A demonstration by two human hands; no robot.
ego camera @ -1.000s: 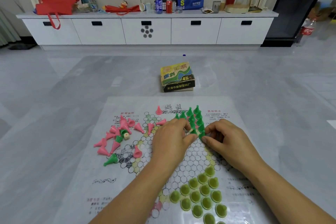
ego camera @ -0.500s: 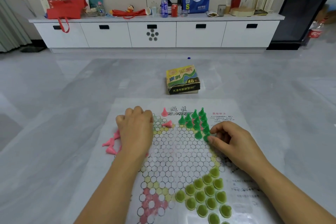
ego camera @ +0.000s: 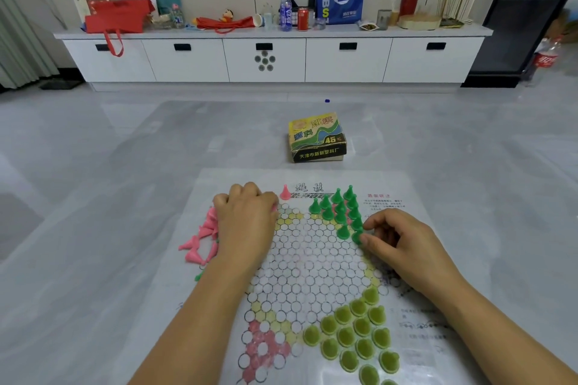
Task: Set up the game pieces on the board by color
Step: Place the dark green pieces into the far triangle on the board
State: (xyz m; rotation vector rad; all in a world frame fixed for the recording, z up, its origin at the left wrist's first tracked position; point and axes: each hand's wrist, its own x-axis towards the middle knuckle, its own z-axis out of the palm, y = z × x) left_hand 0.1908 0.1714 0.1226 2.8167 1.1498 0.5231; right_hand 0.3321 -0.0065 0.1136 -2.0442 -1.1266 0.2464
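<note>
A paper game board [ego camera: 312, 262] printed with hexagon cells lies on the floor. Several dark green cone pieces [ego camera: 339, 209] stand upright in its far right corner. My right hand [ego camera: 403, 247] pinches the nearest green piece [ego camera: 356, 237] between thumb and forefinger. Curled fingers of my left hand [ego camera: 245, 222] come down at the far left of the board, with a bit of pink showing at the fingertips. Loose pink pieces [ego camera: 200, 241] lie beside that hand, some hidden under it. One pink piece [ego camera: 284, 192] stands upright at the far edge. Several light green pieces [ego camera: 353, 334] fill the near right corner.
The game's cardboard box [ego camera: 317, 139] sits on the grey floor just beyond the board. A stray dark green piece [ego camera: 198, 277] peeks out by my left wrist. A long white drawer cabinet [ego camera: 266, 59] carrying bags and bottles runs along the far wall.
My left hand left the green cluster, swung left to the pink pile, then edged right over a lying pink piece. My right hand stayed on the nearest green piece. The camera tilted up.
</note>
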